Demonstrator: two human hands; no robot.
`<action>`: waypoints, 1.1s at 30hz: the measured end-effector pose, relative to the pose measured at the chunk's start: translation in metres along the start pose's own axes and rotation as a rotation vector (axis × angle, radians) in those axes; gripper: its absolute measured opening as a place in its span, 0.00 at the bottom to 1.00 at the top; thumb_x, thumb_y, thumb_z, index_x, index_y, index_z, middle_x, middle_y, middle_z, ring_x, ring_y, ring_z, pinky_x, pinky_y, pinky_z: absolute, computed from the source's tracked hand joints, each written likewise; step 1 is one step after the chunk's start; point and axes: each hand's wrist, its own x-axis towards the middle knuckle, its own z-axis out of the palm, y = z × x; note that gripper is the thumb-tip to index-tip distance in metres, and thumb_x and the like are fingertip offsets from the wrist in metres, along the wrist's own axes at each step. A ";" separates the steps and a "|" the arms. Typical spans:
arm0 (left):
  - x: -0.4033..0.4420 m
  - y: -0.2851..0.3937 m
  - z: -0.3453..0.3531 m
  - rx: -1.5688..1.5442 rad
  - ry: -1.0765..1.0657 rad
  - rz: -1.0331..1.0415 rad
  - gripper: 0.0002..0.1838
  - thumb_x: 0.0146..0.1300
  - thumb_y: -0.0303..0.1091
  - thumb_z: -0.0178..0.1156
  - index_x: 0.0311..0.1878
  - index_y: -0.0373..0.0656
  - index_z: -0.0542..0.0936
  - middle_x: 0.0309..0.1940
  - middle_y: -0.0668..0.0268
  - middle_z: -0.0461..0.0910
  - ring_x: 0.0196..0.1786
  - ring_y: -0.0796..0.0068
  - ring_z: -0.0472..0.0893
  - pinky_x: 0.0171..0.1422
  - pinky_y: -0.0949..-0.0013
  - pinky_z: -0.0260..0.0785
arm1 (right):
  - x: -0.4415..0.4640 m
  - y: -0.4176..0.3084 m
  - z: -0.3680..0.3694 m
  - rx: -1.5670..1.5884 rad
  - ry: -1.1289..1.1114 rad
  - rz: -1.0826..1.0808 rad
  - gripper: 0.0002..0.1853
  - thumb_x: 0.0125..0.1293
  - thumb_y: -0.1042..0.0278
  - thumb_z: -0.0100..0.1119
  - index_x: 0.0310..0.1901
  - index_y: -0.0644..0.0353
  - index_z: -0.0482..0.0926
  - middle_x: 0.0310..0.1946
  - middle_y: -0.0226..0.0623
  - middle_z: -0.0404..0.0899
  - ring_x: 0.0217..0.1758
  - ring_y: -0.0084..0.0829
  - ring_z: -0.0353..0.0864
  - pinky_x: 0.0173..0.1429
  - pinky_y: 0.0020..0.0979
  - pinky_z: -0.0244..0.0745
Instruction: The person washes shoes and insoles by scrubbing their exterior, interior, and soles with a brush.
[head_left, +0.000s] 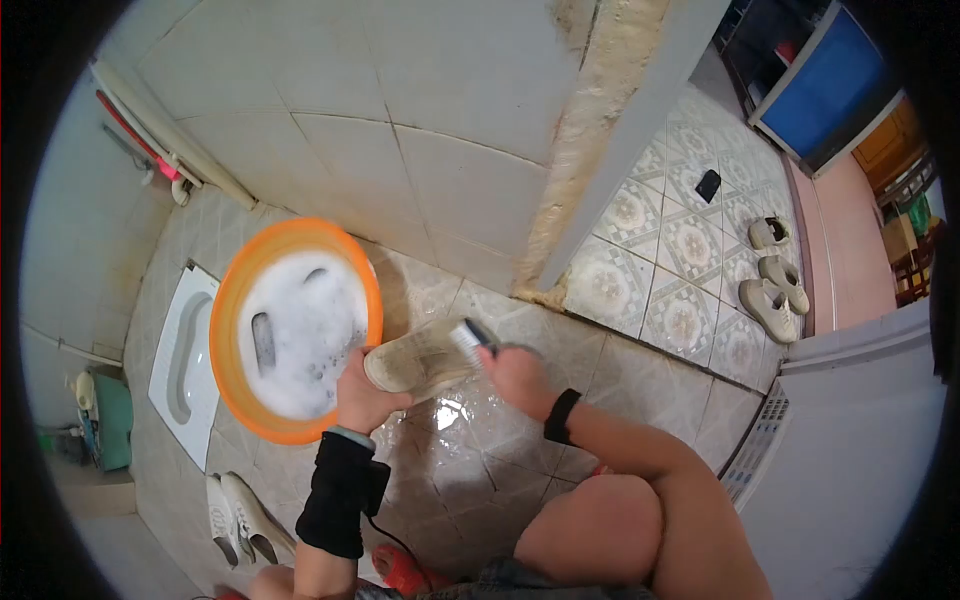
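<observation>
My left hand (366,393) grips one end of a wet, off-white shoe (415,360), just right of the basin's rim. In my right hand (517,377) is a scrubbing brush (470,343), its bristles against the shoe's other end. Both hands are closed. A large orange basin (372,300) full of white suds stands to the left. Dark, shoe-like shapes (263,341) poke out of the foam; how much lies beneath it is hidden.
A white squat toilet (185,350) lies left of the basin. A pair of pale shoes (243,520) sits at lower left. More shoes (770,300) stand beyond the doorway. Water shines on the tiles. A green bucket (110,420) stands at far left.
</observation>
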 end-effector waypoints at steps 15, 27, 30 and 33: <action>-0.008 -0.001 -0.005 -0.042 -0.073 0.088 0.38 0.22 0.30 0.71 0.46 0.39 0.69 0.36 0.60 0.78 0.40 0.67 0.78 0.48 0.69 0.70 | 0.014 -0.001 -0.005 0.011 0.071 0.077 0.34 0.66 0.43 0.32 0.22 0.68 0.77 0.25 0.56 0.76 0.31 0.53 0.76 0.37 0.47 0.69; -0.019 0.023 -0.006 0.062 -0.131 0.145 0.38 0.23 0.30 0.71 0.47 0.41 0.68 0.36 0.59 0.79 0.41 0.64 0.79 0.46 0.68 0.71 | 0.036 0.044 0.004 -0.156 0.071 0.028 0.33 0.66 0.43 0.31 0.27 0.66 0.78 0.25 0.52 0.77 0.33 0.50 0.78 0.38 0.46 0.69; -0.021 0.028 -0.004 0.168 -0.106 0.218 0.38 0.24 0.30 0.71 0.47 0.42 0.68 0.36 0.60 0.79 0.41 0.65 0.79 0.46 0.68 0.71 | 0.003 -0.024 -0.027 0.135 -0.023 0.179 0.34 0.65 0.41 0.31 0.27 0.67 0.78 0.25 0.54 0.77 0.34 0.53 0.77 0.39 0.45 0.70; -0.011 0.027 -0.008 0.151 -0.143 0.124 0.37 0.25 0.30 0.71 0.47 0.42 0.68 0.36 0.61 0.78 0.41 0.66 0.79 0.47 0.68 0.71 | -0.027 -0.083 -0.016 0.069 -0.038 -0.130 0.30 0.66 0.42 0.33 0.32 0.66 0.74 0.24 0.53 0.76 0.30 0.53 0.77 0.38 0.46 0.70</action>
